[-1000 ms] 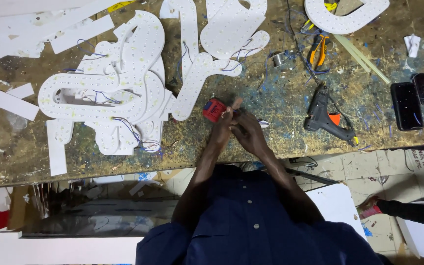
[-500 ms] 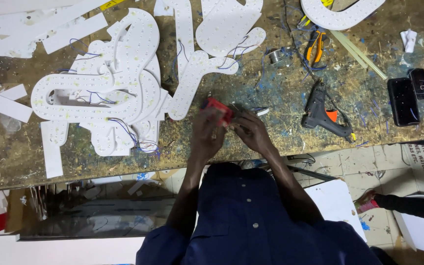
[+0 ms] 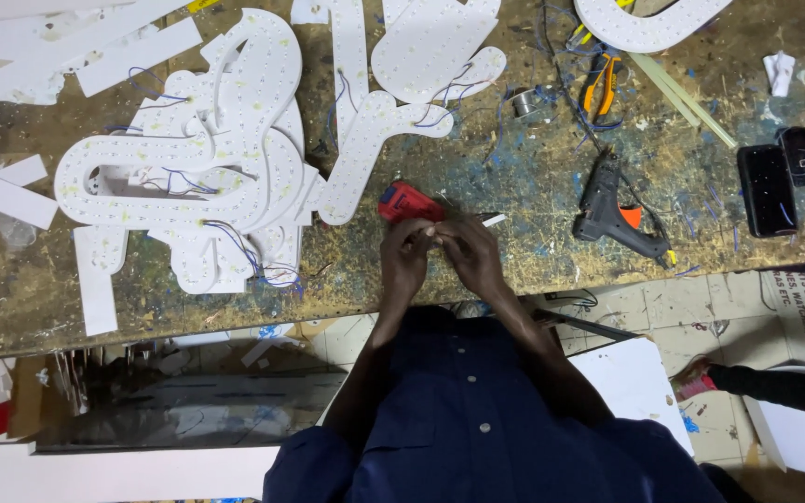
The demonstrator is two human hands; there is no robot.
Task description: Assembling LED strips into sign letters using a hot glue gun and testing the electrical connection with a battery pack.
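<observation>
While our left hand (image 3: 406, 253) and right hand (image 3: 470, 253) pinch something small together near the workbench edge (image 3: 533, 284), the red tool (image 3: 406, 201) lies just beyond; white letter-shaped panels (image 3: 207, 158) crowd leftward, bare paint-flecked bench between us and the glue gun (image 3: 619, 210).

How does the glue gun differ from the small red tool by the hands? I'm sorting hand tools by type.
The glue gun is dark grey with an orange trigger; the red tool is red all over. The glue gun is the larger and lies alone, clear of both hands; the red tool is smaller and sits right at the fingertips of the left hand and right hand. Both lie on the paint-spattered workbench.
</observation>
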